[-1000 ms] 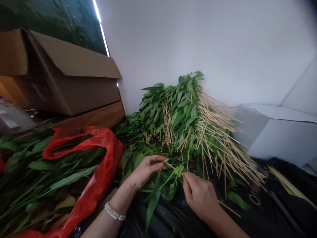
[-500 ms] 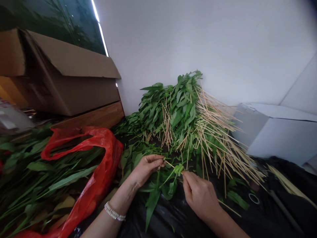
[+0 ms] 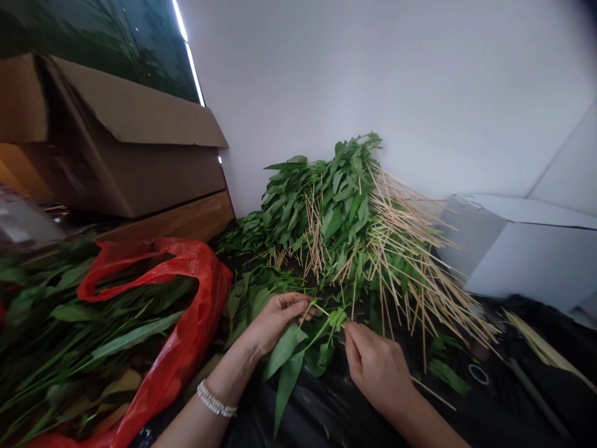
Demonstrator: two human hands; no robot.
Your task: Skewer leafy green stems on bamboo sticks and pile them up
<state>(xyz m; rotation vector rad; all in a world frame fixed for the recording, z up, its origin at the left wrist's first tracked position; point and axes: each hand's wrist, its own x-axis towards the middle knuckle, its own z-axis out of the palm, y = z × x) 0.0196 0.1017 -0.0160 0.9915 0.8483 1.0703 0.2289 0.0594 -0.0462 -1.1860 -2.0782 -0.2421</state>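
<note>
My right hand (image 3: 377, 364) is closed around a thin bamboo skewer (image 3: 321, 308), whose tip points left. Folded green stems (image 3: 336, 318) are bunched on the skewer just in front of my right fingers. With thumb and fingertips pinched, my left hand (image 3: 283, 318) holds a leafy green stem at the skewer's tip. Whether the tip has gone through that stem cannot be made out. Long leaves (image 3: 288, 378) hang down below the skewer between both hands. A white beaded bracelet (image 3: 215, 400) circles my left wrist.
A pile of skewered greens (image 3: 345, 193) leans against the white wall, its bare sticks (image 3: 420, 261) fanning right. Loose leafy greens fill a red plastic bag (image 3: 205, 292) at left. A cardboard box (image 3: 153, 168) stands behind it, a white box (image 3: 532, 255) at right. Black plastic (image 3: 326, 410) covers the surface.
My left hand has shifted slightly at the skewer tip, and a broad leaf now hangs below its fingers. The right hand has stayed nearly still.
</note>
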